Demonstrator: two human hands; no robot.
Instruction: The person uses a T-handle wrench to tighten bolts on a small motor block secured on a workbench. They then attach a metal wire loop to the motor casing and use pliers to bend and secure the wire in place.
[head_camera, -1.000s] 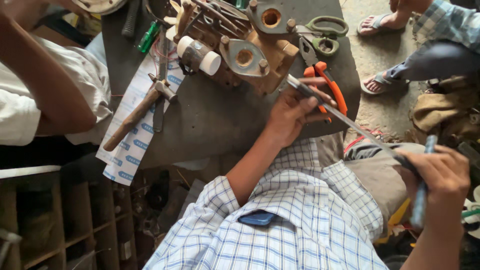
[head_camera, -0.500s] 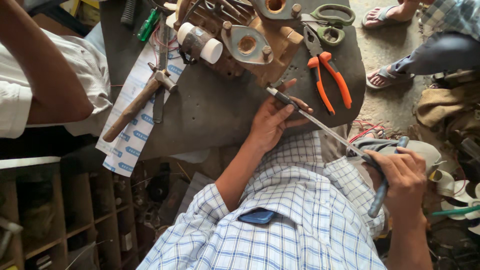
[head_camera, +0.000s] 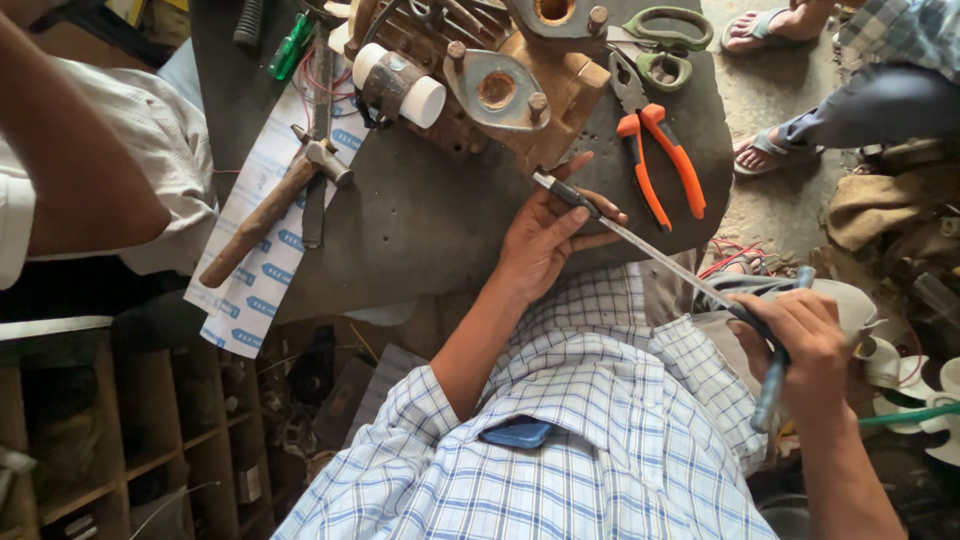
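Cluttered dark workbench (head_camera: 430, 230). My left hand (head_camera: 545, 240) pinches the long metal file (head_camera: 650, 255) near its tip at the bench edge; right hand (head_camera: 800, 345) is wrapped round its handle. Filing the motor casting (head_camera: 520, 90), I judge; the stroke needs level pressure.

My left hand (head_camera: 545, 240) rests on the workbench (head_camera: 420, 220), with the pliers (head_camera: 660, 160) just right of it and scissors (head_camera: 665, 45) beyond them. The hammer (head_camera: 275, 205) lies far left on a printed sheet (head_camera: 255, 270).
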